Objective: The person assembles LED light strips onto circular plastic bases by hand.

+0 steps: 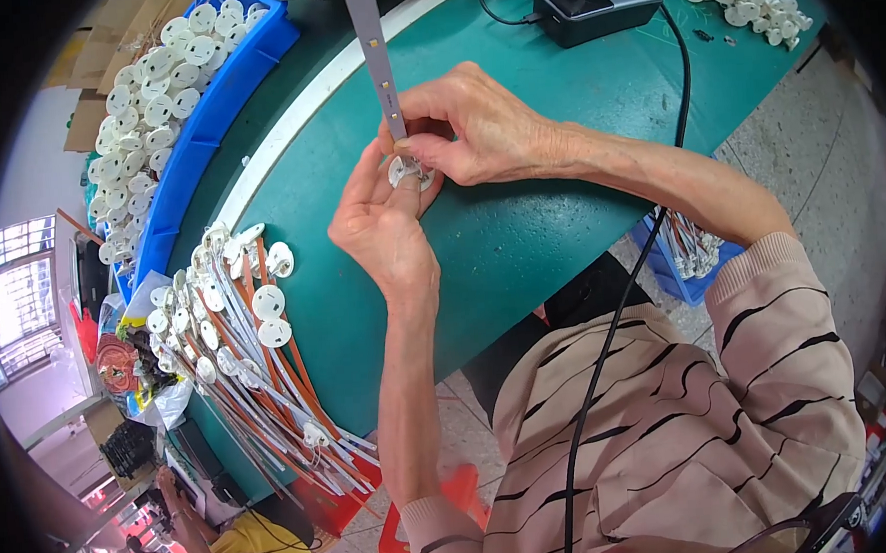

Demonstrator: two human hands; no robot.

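Over the green tabletop my left hand [389, 241] is closed on a small white round end cap [400, 172], its thumb lying across the cap. My right hand [480, 124] pinches the lower end of a narrow grey LED strip [376, 60], which rises past the top edge of the view. Fingertips of both hands meet where strip and cap come together. Whether the strip sits inside the cap is hidden by the fingers.
At the left a blue bin [185, 180] holds many white caps [158, 86]. Below it lie bundled strips [268, 386] with white and orange lengths. A black device [597, 6] with a cable [686, 73] stands at the back right. A person in yellow [247, 547] sits lower left.
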